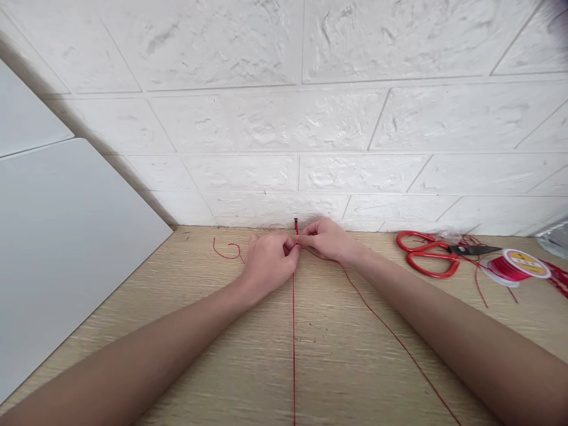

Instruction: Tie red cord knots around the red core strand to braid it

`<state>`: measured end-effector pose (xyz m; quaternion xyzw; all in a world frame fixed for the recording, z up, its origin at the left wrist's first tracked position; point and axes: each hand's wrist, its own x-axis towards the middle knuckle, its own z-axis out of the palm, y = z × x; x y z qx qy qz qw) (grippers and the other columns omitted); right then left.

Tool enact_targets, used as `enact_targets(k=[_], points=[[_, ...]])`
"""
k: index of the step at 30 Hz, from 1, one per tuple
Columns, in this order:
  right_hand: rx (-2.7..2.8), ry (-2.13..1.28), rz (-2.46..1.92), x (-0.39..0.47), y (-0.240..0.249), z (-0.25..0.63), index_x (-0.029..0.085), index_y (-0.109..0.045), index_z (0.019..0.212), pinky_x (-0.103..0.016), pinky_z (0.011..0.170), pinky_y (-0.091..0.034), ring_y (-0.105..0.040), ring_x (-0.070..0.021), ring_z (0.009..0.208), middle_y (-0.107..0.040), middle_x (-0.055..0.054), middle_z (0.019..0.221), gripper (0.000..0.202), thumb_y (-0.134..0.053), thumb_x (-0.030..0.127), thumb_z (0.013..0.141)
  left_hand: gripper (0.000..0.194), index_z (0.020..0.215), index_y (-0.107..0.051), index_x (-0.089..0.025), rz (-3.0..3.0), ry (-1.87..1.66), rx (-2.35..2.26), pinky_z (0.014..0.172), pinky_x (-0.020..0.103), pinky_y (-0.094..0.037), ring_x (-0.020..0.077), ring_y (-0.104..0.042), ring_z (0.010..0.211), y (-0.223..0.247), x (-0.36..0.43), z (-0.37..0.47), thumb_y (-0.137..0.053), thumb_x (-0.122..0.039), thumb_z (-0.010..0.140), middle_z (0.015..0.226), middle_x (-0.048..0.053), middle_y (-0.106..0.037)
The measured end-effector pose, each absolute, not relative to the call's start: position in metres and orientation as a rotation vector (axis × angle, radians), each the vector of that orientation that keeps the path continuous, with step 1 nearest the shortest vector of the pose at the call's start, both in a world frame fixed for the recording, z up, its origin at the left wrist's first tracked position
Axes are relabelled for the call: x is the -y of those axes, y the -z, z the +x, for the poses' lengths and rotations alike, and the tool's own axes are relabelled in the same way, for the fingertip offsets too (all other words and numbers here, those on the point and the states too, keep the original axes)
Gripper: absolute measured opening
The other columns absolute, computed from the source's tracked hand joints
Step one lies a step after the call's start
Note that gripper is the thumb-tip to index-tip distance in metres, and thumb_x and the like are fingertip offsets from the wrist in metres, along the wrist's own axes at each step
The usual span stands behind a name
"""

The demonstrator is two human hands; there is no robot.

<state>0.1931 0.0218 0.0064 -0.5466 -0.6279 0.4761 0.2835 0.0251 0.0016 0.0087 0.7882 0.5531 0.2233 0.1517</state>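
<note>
A thin red cord [293,331] is looped on a small dark nail [296,220] at the foot of the wall. Just below the nail, my left hand [270,260] pinches the cord between thumb and forefinger. My right hand [326,239] pinches it from the other side, its fingertips almost meeting the left ones. One strand runs straight down toward me, and another passes under my right wrist and off to the lower right. A short curled end lies left of my left hand. My fingers hide where the strands cross.
Red-handled scissors [432,254] lie on the wooden tabletop [346,355] at the right. Beside them are a spool of red cord [517,266], loose cord pieces and a clear plastic item [554,239]. A white brick-patterned wall [266,124] rises behind; a pale panel [66,236] stands left.
</note>
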Motion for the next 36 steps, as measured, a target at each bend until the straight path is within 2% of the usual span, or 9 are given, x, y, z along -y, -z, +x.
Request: enact_targets(k=[8, 16, 21, 26, 31, 36], points=[[1.661, -1.333, -1.452, -0.025, -0.001, 0.195, 0.017, -0.064, 0.068, -0.025, 0.04, -0.016, -0.027, -0.0074, 0.044, -0.037, 0.007, 0.048, 0.031, -0.068, 0.046, 0.08, 0.028, 0.069, -0.066, -0.021, 2.373, -0.601, -1.583, 0.079, 0.039, -0.038, 0.019, -0.06, 0.071, -0.007, 0.0, 0.025, -0.053, -0.032, 0.091, 0.078, 0.001, -0.072], [1.649, -1.35, -1.422, -0.026, 0.002, 0.196, 0.016, -0.066, 0.072, -0.025, 0.04, -0.016, -0.027, -0.0069, 0.045, -0.04, 0.006, 0.053, 0.027, -0.067, 0.041, 0.081, 0.038, 0.06, -0.055, -0.018, 2.248, -0.573, -1.513, 0.067, 0.031, -0.033, 0.016, -0.051, 0.062, -0.009, -0.003, 0.024, -0.048, -0.033, 0.095, 0.061, -0.001, -0.061], [1.66, -1.356, -1.394, -0.027, 0.004, 0.197, 0.016, -0.066, 0.073, -0.024, 0.041, -0.017, -0.028, -0.007, 0.045, -0.04, 0.006, 0.054, 0.026, -0.066, 0.041, 0.08, 0.035, 0.065, -0.061, -0.019, 2.155, -0.587, -1.462, 0.067, 0.03, -0.034, 0.0155, -0.053, 0.065, -0.007, -0.006, 0.023, -0.047, -0.032, 0.094, 0.063, -0.002, -0.063], [1.659, -1.362, -1.417, -0.026, 0.001, 0.197, 0.018, -0.066, 0.069, -0.026, 0.04, -0.016, -0.028, -0.0074, 0.043, -0.038, 0.006, 0.049, 0.028, -0.067, 0.044, 0.08, 0.035, 0.06, -0.06, -0.019, 2.137, -0.569, -1.534, 0.063, 0.03, -0.033, 0.0148, -0.049, 0.059, -0.009, -0.004, 0.024, -0.052, -0.035, 0.09, 0.057, -0.002, -0.059], [1.616, -1.322, -1.449, -0.024, -0.004, 0.195, 0.019, -0.063, 0.065, -0.025, 0.039, -0.019, -0.029, -0.0069, 0.043, -0.039, 0.006, 0.051, 0.031, -0.07, 0.046, 0.078, 0.019, 0.071, -0.065, -0.021, 2.158, -0.626, -1.611, 0.065, 0.031, -0.035, 0.0167, -0.058, 0.066, -0.012, 0.0, 0.027, -0.06, -0.035, 0.083, 0.07, -0.002, -0.069], [1.572, -1.336, -1.452, -0.026, -0.002, 0.194, 0.019, -0.058, 0.062, -0.025, 0.039, -0.017, -0.03, -0.0069, 0.043, -0.039, 0.006, 0.051, 0.035, -0.073, 0.048, 0.076, 0.025, 0.073, -0.064, -0.022, 2.163, -0.68, -1.637, 0.066, 0.033, -0.037, 0.0176, -0.062, 0.069, -0.011, 0.0, 0.027, -0.061, -0.044, 0.085, 0.075, -0.002, -0.071]])
